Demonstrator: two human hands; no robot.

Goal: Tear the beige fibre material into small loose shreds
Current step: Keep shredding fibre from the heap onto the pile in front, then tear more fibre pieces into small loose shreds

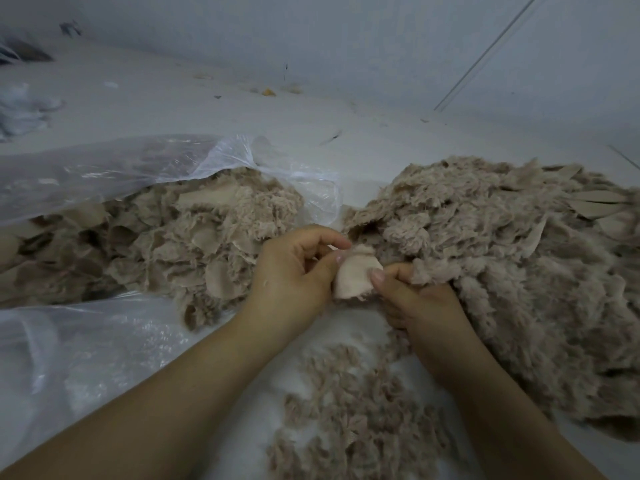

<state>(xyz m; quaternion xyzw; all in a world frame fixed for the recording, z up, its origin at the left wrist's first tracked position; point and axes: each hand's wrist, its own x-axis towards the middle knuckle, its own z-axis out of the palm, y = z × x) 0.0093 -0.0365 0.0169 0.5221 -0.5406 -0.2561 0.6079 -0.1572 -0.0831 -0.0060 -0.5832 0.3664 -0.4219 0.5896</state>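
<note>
Biggest thing going on here: the right pile (502,271) of beige fibre is sprawling over the table (363,140), fluffy shreds with a few flat backing scraps poking out at its far right edge. It's lying just behind and to the right of the right hand, touching it as far as I can tell.

Next down is the bag (104,174), one clear plastic one, lying on its side on the left with its mouth facing the middle. The bag pile (166,244) is spilling out of it, chunkier, with more flat pieces showing.

Then a thinner scatter (349,403) of loose shreds is sitting near the front edge, between the two forearms and under the hands.

So that's three heaps of fibre, one bag, two hands, one piece being worked.

The left hand (294,268) is curling round the left edge of the piece (355,277), thumb and fingertips pinching it. The right hand (412,296) is pinching the piece's right edge with the thumb on top, and it's also gripping a tuft of fluff.

The piece is hanging in the gap between the two hands, pale flat side facing up, long axis running roughly near to far, so I'm guessing the tear is going sideways, hands pulling apart left and right. Both hands are equally near it.
</note>
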